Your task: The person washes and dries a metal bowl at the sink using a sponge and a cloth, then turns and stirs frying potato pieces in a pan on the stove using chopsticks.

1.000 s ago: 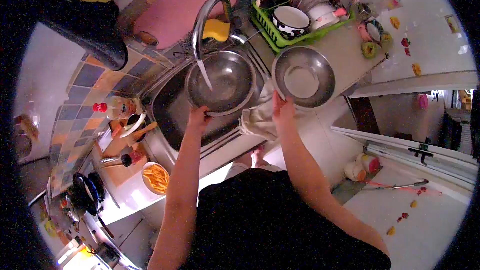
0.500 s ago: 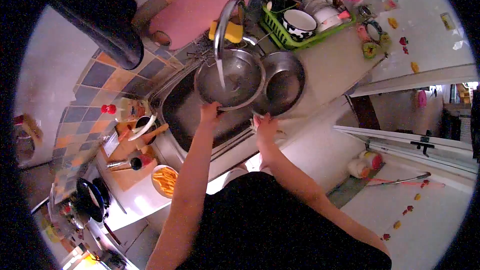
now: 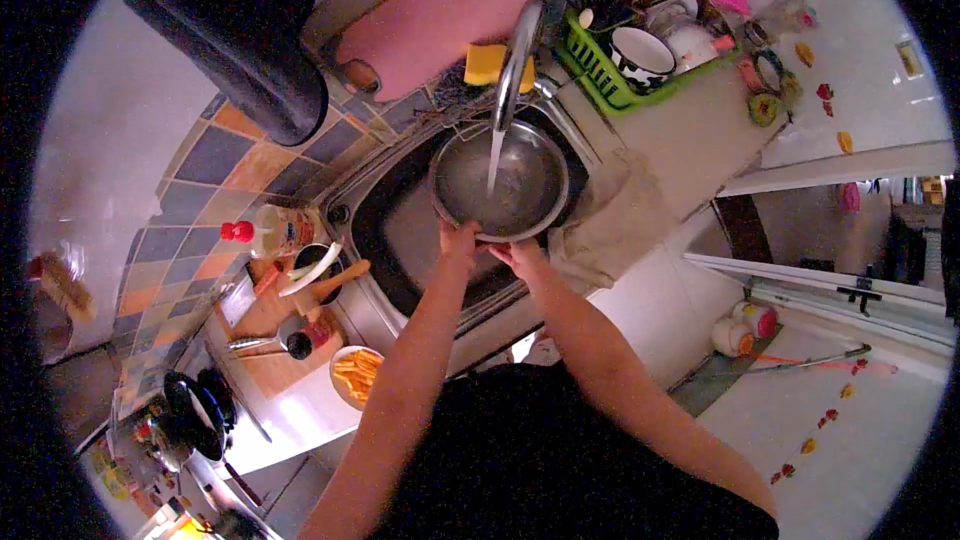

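Note:
A round metal bowl point(image 3: 525, 175) is in the sink point(image 3: 400, 230), under the tap point(image 3: 517, 55). Water runs from the spout into it. My left hand point(image 3: 458, 240) is closed on the bowl's near rim at its left side. Just to the right, my right hand point(image 3: 522, 258) grips the same near edge, its fingertips partly hidden under the rim. Only one bowl shows; whether a second sits beneath or inside it I cannot tell. A beige cloth point(image 3: 610, 225) lies on the counter at the sink's right edge.
Behind the tap are a yellow sponge point(image 3: 485, 65) and a pink board point(image 3: 440, 25). A green dish rack point(image 3: 610, 85) stands at the back right. On the left are a red-capped bottle point(image 3: 275, 232), a cutting board point(image 3: 285, 365) and a bowl of cut orange food point(image 3: 357, 375).
My right hand has moved left to the bowl under the tap. The second metal bowl, earlier at the right above the cloth, no longer shows separately. The view has shifted slightly.

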{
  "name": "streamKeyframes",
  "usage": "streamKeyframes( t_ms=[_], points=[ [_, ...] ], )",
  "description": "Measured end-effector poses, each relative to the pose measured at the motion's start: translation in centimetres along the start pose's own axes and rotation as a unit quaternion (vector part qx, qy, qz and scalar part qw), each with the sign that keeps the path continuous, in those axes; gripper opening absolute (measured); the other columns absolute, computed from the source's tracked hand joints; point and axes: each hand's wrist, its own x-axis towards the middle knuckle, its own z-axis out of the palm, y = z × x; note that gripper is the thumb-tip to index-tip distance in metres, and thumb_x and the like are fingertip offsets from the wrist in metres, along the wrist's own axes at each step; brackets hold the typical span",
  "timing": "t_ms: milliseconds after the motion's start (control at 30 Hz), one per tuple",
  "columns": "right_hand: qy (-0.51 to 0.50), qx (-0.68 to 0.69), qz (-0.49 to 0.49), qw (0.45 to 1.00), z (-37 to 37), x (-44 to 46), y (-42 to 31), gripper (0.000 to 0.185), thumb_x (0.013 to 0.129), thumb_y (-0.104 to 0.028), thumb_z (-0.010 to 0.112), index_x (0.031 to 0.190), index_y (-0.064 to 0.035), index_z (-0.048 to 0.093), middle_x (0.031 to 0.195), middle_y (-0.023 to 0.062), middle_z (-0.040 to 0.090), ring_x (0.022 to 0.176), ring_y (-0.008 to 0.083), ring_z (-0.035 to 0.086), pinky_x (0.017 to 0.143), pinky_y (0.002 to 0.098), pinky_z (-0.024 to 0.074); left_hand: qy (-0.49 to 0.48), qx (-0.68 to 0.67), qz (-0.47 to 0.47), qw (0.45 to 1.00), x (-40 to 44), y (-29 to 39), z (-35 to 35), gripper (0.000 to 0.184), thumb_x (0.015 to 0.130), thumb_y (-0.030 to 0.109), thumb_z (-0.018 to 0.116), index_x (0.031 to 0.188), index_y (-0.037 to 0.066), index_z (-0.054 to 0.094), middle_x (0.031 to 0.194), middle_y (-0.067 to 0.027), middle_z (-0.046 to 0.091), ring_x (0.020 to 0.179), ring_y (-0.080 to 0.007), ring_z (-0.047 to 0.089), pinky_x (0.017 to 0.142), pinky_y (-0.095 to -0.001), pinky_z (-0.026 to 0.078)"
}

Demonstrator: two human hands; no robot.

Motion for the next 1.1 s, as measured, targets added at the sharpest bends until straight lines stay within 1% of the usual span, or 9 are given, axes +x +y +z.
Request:
streamKeyframes(
  t_ms=[200, 367, 500, 567, 700, 900, 1000, 1067, 1100],
  points=[
    [0.047, -0.099, -0.011, 0.994, -4.3, -1.3, -2.9, 0.025, 0.089, -0.018, 0.051, 0.111, -0.0068, 0.050, 0.102, 0.0058, 0.057, 0.089, 0.0203, 0.057, 0.082, 0.0362, 0.0491, 0.146, -0.098, -0.251, 0.952, -1.3, 3.3, 2.6, 0.060, 0.071, -0.003, 0.055, 0.122, 0.021, 0.033, 0.103, -0.0078, 0.054, 0.083, -0.0265, 0.059, 0.053, -0.0376, 0.054],
    [0.088, -0.228, -0.171, 0.954, -4.9, -4.3, -6.0, 0.026, 0.088, -0.012, 0.053, 0.112, -0.0054, 0.051, 0.109, 0.0047, 0.055, 0.097, 0.0178, 0.054, 0.085, 0.0330, 0.0457, 0.159, -0.205, -0.198, 0.945, -2.3, 2.5, 3.4, 0.059, 0.072, -0.002, 0.057, 0.122, 0.021, 0.036, 0.105, -0.0073, 0.054, 0.086, -0.0266, 0.058, 0.054, -0.0374, 0.052],
    [-0.018, -0.226, -0.439, 0.869, -1.9, -2.9, -11.3, 0.029, 0.086, -0.005, 0.054, 0.115, -0.0031, 0.050, 0.116, 0.0045, 0.053, 0.105, 0.0161, 0.051, 0.090, 0.0311, 0.0425, 0.115, -0.214, -0.204, 0.948, -2.0, 1.5, 3.0, 0.062, 0.073, -0.002, 0.056, 0.126, 0.022, 0.034, 0.109, -0.0089, 0.052, 0.091, -0.0268, 0.056, 0.057, -0.0385, 0.052],
    [0.059, -0.438, -0.517, 0.733, 1.2, -1.1, -14.9, 0.050, 0.081, 0.009, 0.049, 0.129, -0.0037, 0.038, 0.126, 0.0080, 0.047, 0.116, 0.0166, 0.045, 0.098, 0.0286, 0.0351, 0.159, -0.197, -0.194, 0.948, -2.9, 4.0, 4.3, 0.061, 0.073, -0.002, 0.056, 0.125, 0.022, 0.034, 0.109, -0.0088, 0.052, 0.090, -0.0266, 0.057, 0.056, -0.0382, 0.052],
    [0.021, -0.383, -0.379, 0.842, 9.0, -0.8, -22.4, 0.071, 0.073, 0.010, 0.044, 0.138, -0.0028, 0.020, 0.133, 0.0154, 0.038, 0.121, 0.0242, 0.040, 0.100, 0.0317, 0.0317, 0.168, -0.202, -0.194, 0.945, -3.0, 3.5, 4.5, 0.059, 0.073, -0.002, 0.055, 0.124, 0.022, 0.035, 0.108, -0.0076, 0.053, 0.087, -0.0260, 0.057, 0.056, -0.0383, 0.051],
    [0.066, -0.438, -0.313, 0.840, 14.6, 0.3, -26.9, 0.071, 0.073, -0.004, 0.053, 0.137, -0.0008, 0.021, 0.131, 0.0196, 0.040, 0.116, 0.0282, 0.043, 0.093, 0.0348, 0.0364, 0.176, -0.187, -0.194, 0.947, -3.8, 4.8, 4.7, 0.058, 0.074, -0.001, 0.055, 0.124, 0.021, 0.036, 0.108, -0.0075, 0.052, 0.088, -0.0276, 0.057, 0.059, -0.0409, 0.053],
    [0.061, -0.521, -0.387, 0.758, 11.5, 2.9, -26.8, 0.066, 0.075, -0.010, 0.058, 0.133, -0.0001, 0.028, 0.129, 0.0192, 0.042, 0.113, 0.0263, 0.046, 0.093, 0.0334, 0.0371, 0.223, -0.159, -0.163, 0.948, -4.9, 6.9, 6.1, 0.058, 0.074, -0.002, 0.055, 0.124, 0.019, 0.036, 0.107, -0.0077, 0.052, 0.085, -0.0268, 0.058, 0.059, -0.0405, 0.054],
    [-0.022, -0.580, -0.486, 0.653, 6.1, 8.4, -25.5, 0.065, 0.077, -0.014, 0.062, 0.132, -0.0007, 0.030, 0.128, 0.0192, 0.044, 0.112, 0.0249, 0.048, 0.092, 0.0346, 0.0389, 0.232, -0.175, -0.120, 0.949, -5.4, 7.4, 5.8, 0.059, 0.073, -0.003, 0.055, 0.124, 0.019, 0.035, 0.108, -0.0078, 0.052, 0.082, -0.0259, 0.058, 0.057, -0.0391, 0.054],
    [-0.070, -0.573, -0.406, 0.709, 4.6, 9.0, -24.0, 0.066, 0.076, -0.014, 0.064, 0.132, -0.0017, 0.030, 0.127, 0.0189, 0.044, 0.113, 0.0245, 0.047, 0.093, 0.0346, 0.0386, 0.237, -0.183, -0.099, 0.949, -5.6, 7.4, 5.6, 0.060, 0.073, -0.003, 0.055, 0.125, 0.018, 0.035, 0.108, -0.0078, 0.052, 0.081, -0.0255, 0.059, 0.056, -0.0384, 0.054]
  ],
)
